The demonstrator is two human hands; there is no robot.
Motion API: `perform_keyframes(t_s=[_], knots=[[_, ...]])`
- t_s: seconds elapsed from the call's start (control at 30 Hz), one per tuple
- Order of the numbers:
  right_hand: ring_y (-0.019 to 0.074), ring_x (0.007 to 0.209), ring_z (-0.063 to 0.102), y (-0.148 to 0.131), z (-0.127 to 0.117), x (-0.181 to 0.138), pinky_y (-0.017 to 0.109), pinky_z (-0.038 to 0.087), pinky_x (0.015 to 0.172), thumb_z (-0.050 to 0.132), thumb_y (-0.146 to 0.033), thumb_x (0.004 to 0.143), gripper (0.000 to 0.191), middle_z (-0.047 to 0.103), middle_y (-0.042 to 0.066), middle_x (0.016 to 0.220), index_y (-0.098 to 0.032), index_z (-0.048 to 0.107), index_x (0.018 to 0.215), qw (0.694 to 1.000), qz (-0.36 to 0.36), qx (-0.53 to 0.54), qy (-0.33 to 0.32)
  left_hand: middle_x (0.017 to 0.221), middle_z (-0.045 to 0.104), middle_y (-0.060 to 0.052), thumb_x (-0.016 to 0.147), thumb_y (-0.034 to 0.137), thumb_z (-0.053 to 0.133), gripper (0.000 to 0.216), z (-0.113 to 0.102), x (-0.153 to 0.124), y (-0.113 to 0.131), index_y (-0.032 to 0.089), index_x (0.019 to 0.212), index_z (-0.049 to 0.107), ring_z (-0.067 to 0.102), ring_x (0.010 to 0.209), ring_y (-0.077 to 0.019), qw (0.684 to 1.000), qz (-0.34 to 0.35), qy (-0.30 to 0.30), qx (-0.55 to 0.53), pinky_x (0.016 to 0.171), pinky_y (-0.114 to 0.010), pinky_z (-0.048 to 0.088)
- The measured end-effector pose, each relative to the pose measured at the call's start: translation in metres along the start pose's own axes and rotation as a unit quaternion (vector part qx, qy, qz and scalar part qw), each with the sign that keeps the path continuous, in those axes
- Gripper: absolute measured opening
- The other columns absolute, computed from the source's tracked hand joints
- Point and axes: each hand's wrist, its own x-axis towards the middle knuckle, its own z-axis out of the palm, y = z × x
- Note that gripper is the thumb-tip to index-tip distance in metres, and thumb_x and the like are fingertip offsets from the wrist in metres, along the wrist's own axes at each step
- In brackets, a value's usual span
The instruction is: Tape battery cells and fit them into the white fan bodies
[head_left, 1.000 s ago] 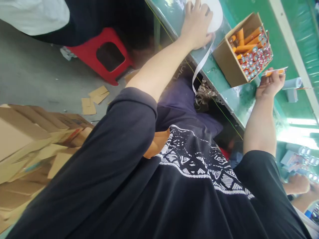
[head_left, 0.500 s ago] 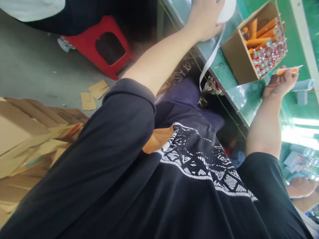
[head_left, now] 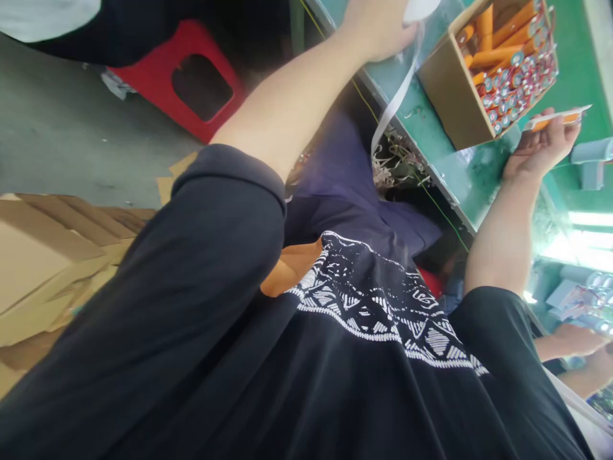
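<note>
My left hand (head_left: 378, 25) reaches to the top edge and presses on a white tape roll (head_left: 421, 7); its fingertips are cut off by the frame. A loose white strip (head_left: 390, 112) hangs from the roll over the edge of the green table (head_left: 460, 172). My right hand (head_left: 541, 144) pinches an orange cylindrical cell with a white strip along it (head_left: 558, 118). Between my hands stands a cardboard box (head_left: 454, 96) packed with several orange cells (head_left: 507, 57).
A red stool (head_left: 186, 83) stands on the grey floor at upper left. Stacked flat cardboard boxes (head_left: 48, 255) lie at the left. Another person's hands (head_left: 575, 342) work at the lower right. Grey cylinders (head_left: 591, 156) lie on the table beyond my right hand.
The view has shifted, so both hands and the box sit higher in frame. My left hand stays on the roll and my right hand keeps the orange cell.
</note>
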Motion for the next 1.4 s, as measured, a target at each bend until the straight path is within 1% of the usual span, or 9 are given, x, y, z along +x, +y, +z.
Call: perform_keyframes(t_s=[0.13, 0.23, 0.43, 0.6, 0.73, 0.83, 0.93, 1.17, 1.4], knots=[[0.0102, 0.098, 0.079, 0.0, -0.005, -0.003, 0.021, 0.067, 0.077, 0.031, -0.015, 0.116, 0.038, 0.072, 0.004, 0.116, -0.021, 0.039, 0.152, 1.0, -0.003, 0.023, 0.015, 0.169, 0.047, -0.016, 0.108, 0.051, 0.052, 0.067, -0.002, -0.002, 0.003, 0.015, 0.164, 0.045, 0.039, 0.153, -0.0442, 1.0, 0.009, 0.001, -0.001, 0.127, -0.063, 0.024], [0.0123, 0.109, 0.079, -0.001, -0.008, -0.007, 0.022, 0.068, 0.078, 0.029, -0.017, 0.116, 0.043, 0.072, 0.006, 0.125, -0.021, 0.036, 0.158, 1.0, 0.001, 0.021, 0.015, 0.168, 0.047, -0.017, 0.107, 0.05, 0.052, 0.069, -0.004, -0.006, 0.003, 0.015, 0.166, 0.044, 0.039, 0.154, -0.0456, 1.0, 0.019, 0.006, -0.001, 0.127, -0.064, 0.024], [0.0073, 0.088, 0.077, -0.005, -0.01, -0.014, 0.013, 0.062, 0.07, 0.032, -0.016, 0.114, 0.035, 0.072, 0.0, 0.109, -0.025, 0.046, 0.145, 1.0, -0.005, 0.016, 0.007, 0.166, 0.048, -0.016, 0.107, 0.05, 0.056, 0.071, 0.001, -0.002, -0.004, 0.015, 0.167, 0.041, 0.04, 0.152, -0.0487, 0.998, 0.052, 0.019, 0.015, 0.124, -0.073, 0.025], [0.0073, 0.072, 0.072, -0.005, -0.007, -0.016, 0.012, 0.062, 0.063, 0.035, -0.018, 0.107, 0.024, 0.071, -0.002, 0.098, -0.027, 0.052, 0.122, 0.999, -0.029, 0.027, 0.034, 0.172, 0.036, -0.025, 0.104, 0.045, 0.063, 0.071, 0.003, 0.0, 0.002, 0.009, 0.162, 0.044, 0.027, 0.156, -0.0559, 0.998, 0.043, 0.036, 0.03, 0.124, -0.082, 0.014], [0.0071, 0.082, 0.075, -0.009, -0.008, -0.014, 0.014, 0.065, 0.069, 0.041, -0.021, 0.103, 0.021, 0.068, -0.007, 0.095, -0.03, 0.052, 0.117, 0.998, -0.018, 0.037, 0.051, 0.172, 0.034, -0.022, 0.1, 0.032, 0.063, 0.071, -0.005, -0.006, 0.015, 0.007, 0.163, 0.042, 0.024, 0.162, -0.0521, 0.997, 0.027, 0.01, 0.068, 0.13, -0.076, 0.02], [0.0066, 0.092, 0.077, -0.013, -0.007, -0.016, 0.013, 0.064, 0.073, 0.044, -0.023, 0.101, 0.023, 0.068, -0.009, 0.096, -0.032, 0.054, 0.121, 0.999, -0.003, 0.016, 0.045, 0.168, 0.039, -0.02, 0.1, 0.032, 0.057, 0.072, -0.011, -0.009, 0.017, 0.002, 0.164, 0.039, 0.03, 0.163, -0.0464, 0.996, 0.066, 0.011, 0.065, 0.129, -0.067, 0.03], [0.0067, 0.088, 0.077, -0.016, -0.003, -0.022, 0.013, 0.064, 0.074, 0.044, -0.021, 0.101, 0.026, 0.068, -0.007, 0.098, -0.031, 0.056, 0.121, 0.999, -0.005, -0.012, 0.046, 0.166, 0.041, -0.021, 0.101, 0.033, 0.057, 0.072, -0.011, -0.008, 0.013, 0.001, 0.162, 0.04, 0.033, 0.163, -0.0453, 0.995, 0.071, 0.014, 0.068, 0.13, -0.062, 0.032], [0.0089, 0.096, 0.079, -0.02, 0.0, -0.025, 0.019, 0.066, 0.07, 0.044, -0.02, 0.111, 0.016, 0.072, -0.001, 0.126, -0.025, 0.058, 0.114, 0.994, 0.015, 0.09, 0.051, 0.178, 0.034, -0.013, 0.107, 0.029, 0.049, 0.075, 0.0, -0.001, 0.005, 0.009, 0.174, 0.023, 0.036, 0.164, -0.0352, 0.998, 0.062, -0.009, 0.001, 0.134, -0.05, 0.032], [0.0083, 0.086, 0.075, -0.016, 0.003, -0.036, 0.016, 0.063, 0.065, 0.041, -0.023, 0.11, 0.016, 0.071, 0.001, 0.119, -0.026, 0.056, 0.114, 0.998, -0.008, 0.021, 0.051, 0.174, 0.039, -0.017, 0.107, 0.046, 0.054, 0.074, -0.002, 0.001, 0.0, 0.01, 0.168, 0.036, 0.039, 0.159, -0.0423, 0.997, 0.07, -0.001, -0.016, 0.132, -0.059, 0.032]])
